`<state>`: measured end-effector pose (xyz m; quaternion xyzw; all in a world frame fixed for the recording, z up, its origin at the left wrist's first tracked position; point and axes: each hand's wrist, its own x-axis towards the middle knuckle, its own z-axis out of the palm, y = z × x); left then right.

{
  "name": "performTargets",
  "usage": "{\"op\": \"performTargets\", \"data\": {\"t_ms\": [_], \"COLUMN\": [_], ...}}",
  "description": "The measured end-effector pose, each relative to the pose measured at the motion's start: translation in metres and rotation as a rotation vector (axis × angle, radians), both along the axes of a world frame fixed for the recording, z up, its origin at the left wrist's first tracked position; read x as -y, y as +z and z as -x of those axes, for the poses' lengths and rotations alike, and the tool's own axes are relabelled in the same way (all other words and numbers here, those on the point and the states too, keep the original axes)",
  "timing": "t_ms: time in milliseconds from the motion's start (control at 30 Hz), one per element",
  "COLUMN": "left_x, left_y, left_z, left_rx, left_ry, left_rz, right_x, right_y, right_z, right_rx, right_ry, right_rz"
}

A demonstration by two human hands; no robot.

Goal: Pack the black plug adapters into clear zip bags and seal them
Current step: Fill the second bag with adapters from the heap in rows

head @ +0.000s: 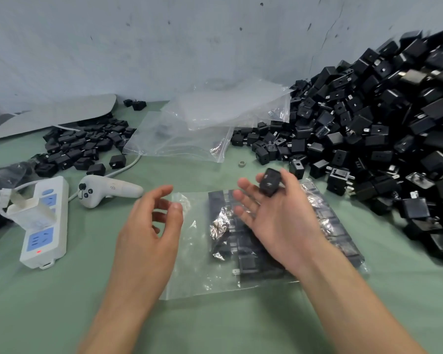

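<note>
A clear zip bag [197,274] lies flat on the green table in front of me, with several black plug adapters [248,261] lined up inside it. My right hand [274,221] hovers over the bag, palm up, and pinches one black adapter [270,185] between thumb and forefinger. My left hand [149,226] hangs over the bag's left edge with fingers loosely curled, holding nothing. A big heap of loose black adapters [374,129] fills the right side.
More clear bags [207,129] lie crumpled at the back centre. A smaller pile of adapters [85,146] sits at the back left. A white power strip [44,221] and a white handheld controller [108,190] lie at the left. A small ring [241,163] rests near the bags.
</note>
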<state>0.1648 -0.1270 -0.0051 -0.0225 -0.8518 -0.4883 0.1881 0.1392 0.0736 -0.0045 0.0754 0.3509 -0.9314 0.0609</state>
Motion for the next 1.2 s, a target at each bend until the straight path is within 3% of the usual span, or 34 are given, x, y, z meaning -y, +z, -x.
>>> {"op": "performTargets", "data": {"t_ms": [100, 200, 433, 567, 667, 800, 1000, 1200], "left_x": [-0.02, -0.039, -0.051, -0.032, 0.005, 0.047, 0.056, 0.047], "left_y": [0.013, 0.017, 0.018, 0.021, 0.017, -0.001, -0.01, -0.005], "left_z": [-0.003, -0.006, -0.005, 0.004, 0.011, 0.007, -0.004, -0.011], "left_rx": [-0.024, 0.019, 0.031, 0.069, 0.129, 0.343, 0.489, 0.464], "left_ry": [-0.103, -0.245, -0.26, -0.199, -0.04, 0.095, -0.005, -0.232], "left_rz": [-0.108, -0.183, -0.405, -0.605, -0.44, -0.151, -0.095, 0.013], "right_x": [0.022, 0.044, 0.045, 0.031, 0.009, -0.015, -0.017, -0.01], "right_y": [0.006, 0.01, 0.017, 0.012, 0.01, 0.005, -0.007, -0.013], "right_z": [-0.006, -0.014, -0.02, -0.01, -0.005, -0.004, -0.006, -0.009], "right_rx": [-0.084, -0.118, -0.217, -0.207, -0.195, -0.171, -0.207, -0.293], "right_ry": [0.07, 0.118, 0.141, 0.128, 0.02, -0.147, -0.241, -0.177], "right_rz": [-0.149, -0.161, -0.167, -0.351, -0.532, -0.683, -1.07, -1.456]}}
